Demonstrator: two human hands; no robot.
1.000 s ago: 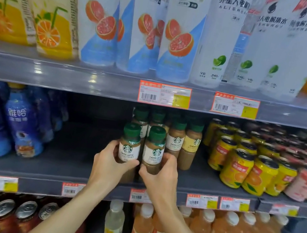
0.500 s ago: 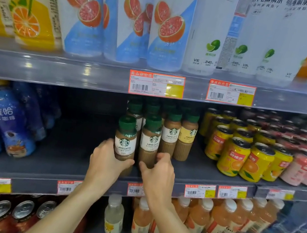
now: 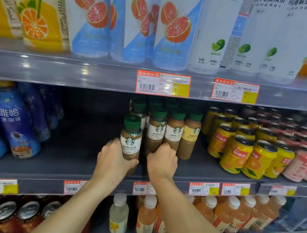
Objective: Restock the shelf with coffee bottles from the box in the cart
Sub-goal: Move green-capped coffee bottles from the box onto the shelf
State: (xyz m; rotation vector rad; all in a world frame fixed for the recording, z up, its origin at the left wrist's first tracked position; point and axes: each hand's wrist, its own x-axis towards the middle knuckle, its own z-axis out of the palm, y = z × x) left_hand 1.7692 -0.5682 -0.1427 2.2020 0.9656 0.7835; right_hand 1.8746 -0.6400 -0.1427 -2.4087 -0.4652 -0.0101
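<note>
Currently, head view, the only view on hand.

Step in hand: placing bottles on the middle shelf (image 3: 73, 155). Judged as the set-down stage of a two-bottle load; box and cart are out of frame, so the stock left cannot be told.

Left hand (image 3: 114, 159): fingers curled round the lower body of a latte bottle (image 3: 130, 141), thumb across its front. Bottle upright, green cap up, label facing out, at the shelf's front edge, just left of the coffee rows. Whether its base rests on the shelf is hidden by the hand.

Right hand (image 3: 162, 161): curled, knuckles toward the camera, against the foot of a second bottle (image 3: 155, 132) at the head of the rows. It appears to grip that bottle; the fingers themselves are hidden behind the hand.

Coffee rows (image 3: 175, 129): green-capped bottles, upright, several deep, a yellow-labelled cheese latte (image 3: 191, 137) at the right end.

Next move, as a judgement: seat both bottles flat, push the left one back into line with the rows, labels forward, then release. A dark, bare stretch of shelf lies left of the rows for more stock.

Neighbours: blue bottles (image 3: 15, 123) well to the left; orange cans (image 3: 237, 155) near on the right. Tall drink bottles (image 3: 174, 24) fill the shelf above, price tags (image 3: 163, 84) on its edge.
</note>
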